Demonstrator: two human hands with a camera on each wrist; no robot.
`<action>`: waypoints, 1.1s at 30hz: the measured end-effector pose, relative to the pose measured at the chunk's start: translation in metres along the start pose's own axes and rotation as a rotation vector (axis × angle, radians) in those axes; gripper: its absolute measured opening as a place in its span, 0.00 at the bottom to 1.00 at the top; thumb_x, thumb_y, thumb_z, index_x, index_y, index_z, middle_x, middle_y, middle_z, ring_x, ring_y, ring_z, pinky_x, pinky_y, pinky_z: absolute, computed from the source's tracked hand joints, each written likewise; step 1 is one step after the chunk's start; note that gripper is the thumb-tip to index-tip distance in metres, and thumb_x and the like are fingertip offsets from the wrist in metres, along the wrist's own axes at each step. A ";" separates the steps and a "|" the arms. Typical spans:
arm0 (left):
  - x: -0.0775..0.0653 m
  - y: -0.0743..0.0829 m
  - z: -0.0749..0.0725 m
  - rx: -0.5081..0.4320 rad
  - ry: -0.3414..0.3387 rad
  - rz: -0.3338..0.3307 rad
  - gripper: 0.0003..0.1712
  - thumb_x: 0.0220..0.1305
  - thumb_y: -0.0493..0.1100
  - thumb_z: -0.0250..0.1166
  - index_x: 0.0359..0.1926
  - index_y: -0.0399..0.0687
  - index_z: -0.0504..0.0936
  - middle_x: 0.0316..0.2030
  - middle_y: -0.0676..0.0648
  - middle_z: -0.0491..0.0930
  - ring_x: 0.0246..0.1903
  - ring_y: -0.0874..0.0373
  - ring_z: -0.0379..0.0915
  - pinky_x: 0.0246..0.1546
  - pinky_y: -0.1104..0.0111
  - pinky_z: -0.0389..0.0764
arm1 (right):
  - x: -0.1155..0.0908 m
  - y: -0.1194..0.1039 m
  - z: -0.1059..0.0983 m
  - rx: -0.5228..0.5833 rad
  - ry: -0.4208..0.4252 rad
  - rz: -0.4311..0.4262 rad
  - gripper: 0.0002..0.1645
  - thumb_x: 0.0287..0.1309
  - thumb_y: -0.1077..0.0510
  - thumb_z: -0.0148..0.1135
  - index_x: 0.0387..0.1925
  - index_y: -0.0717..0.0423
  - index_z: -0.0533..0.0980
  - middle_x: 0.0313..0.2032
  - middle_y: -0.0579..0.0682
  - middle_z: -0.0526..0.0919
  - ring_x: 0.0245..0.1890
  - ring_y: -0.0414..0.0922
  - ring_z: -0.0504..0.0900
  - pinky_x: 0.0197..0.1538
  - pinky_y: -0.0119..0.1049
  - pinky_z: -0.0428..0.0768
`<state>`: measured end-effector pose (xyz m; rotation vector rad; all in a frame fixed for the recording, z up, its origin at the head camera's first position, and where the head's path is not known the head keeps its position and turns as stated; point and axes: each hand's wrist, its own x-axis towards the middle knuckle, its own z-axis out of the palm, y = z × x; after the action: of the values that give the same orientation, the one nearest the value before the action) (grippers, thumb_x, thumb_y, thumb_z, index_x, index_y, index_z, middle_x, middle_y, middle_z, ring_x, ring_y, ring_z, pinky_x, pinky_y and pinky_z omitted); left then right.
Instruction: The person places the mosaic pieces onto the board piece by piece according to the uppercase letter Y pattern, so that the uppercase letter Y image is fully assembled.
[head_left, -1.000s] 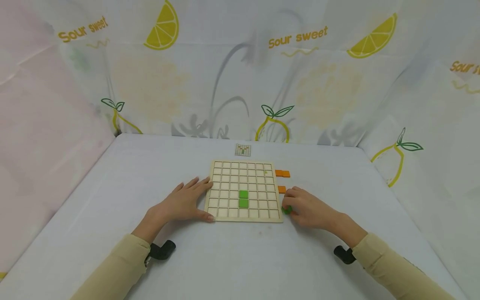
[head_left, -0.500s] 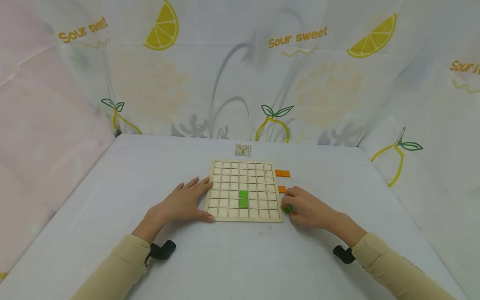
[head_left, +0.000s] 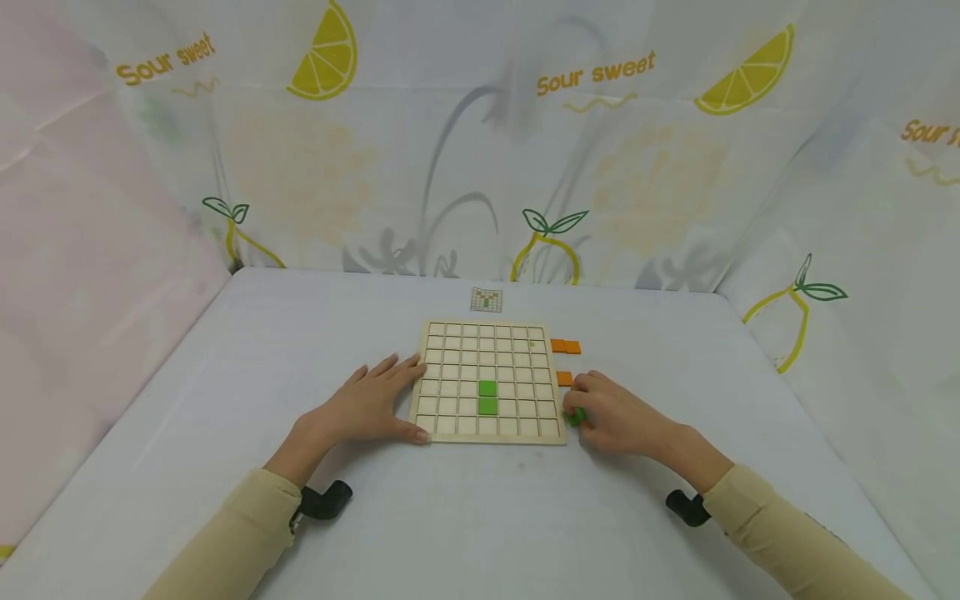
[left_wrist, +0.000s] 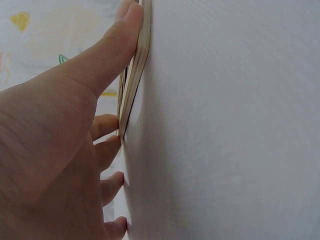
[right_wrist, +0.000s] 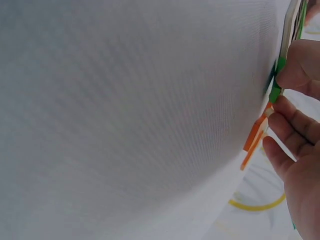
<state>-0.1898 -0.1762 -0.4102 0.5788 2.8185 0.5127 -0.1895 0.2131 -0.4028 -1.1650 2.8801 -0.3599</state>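
Legibly, backdrop point(head_left: 375, 167) reads "Sour sweet" point(head_left: 605, 75); right fingers point(head_left: 585, 400) pinch green tile point(head_left: 577, 417).

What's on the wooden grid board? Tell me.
Two green square tiles in adjoining cells, plus a tiny speck. The left hand hides bits of the wooden grid board at its left rim.

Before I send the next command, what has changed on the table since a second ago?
Nothing has clearly moved, and nothing has been newly gripped or let go. The right hand still pinches a green piece beside the board, and the left hand still touches the board's left edge. The green squares on the board, the orange pieces and the card stayed put.
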 end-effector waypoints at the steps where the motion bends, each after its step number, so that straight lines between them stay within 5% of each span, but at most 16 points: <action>1: 0.000 0.000 0.000 0.000 0.000 -0.001 0.67 0.42 0.77 0.71 0.77 0.54 0.57 0.79 0.50 0.49 0.79 0.41 0.40 0.73 0.34 0.45 | 0.000 0.000 0.000 0.001 0.002 -0.001 0.16 0.44 0.69 0.62 0.31 0.44 0.78 0.34 0.40 0.74 0.40 0.38 0.68 0.42 0.33 0.72; 33: -0.002 0.003 -0.003 -0.005 -0.001 0.000 0.65 0.43 0.75 0.72 0.77 0.53 0.57 0.79 0.49 0.49 0.79 0.40 0.41 0.73 0.34 0.45 | 0.002 0.004 0.001 -0.017 0.078 -0.008 0.16 0.43 0.69 0.60 0.31 0.45 0.78 0.33 0.40 0.73 0.38 0.38 0.67 0.41 0.32 0.71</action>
<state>-0.1876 -0.1754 -0.4065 0.5778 2.8156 0.5192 -0.1935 0.2145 -0.4042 -1.1919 2.9512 -0.3901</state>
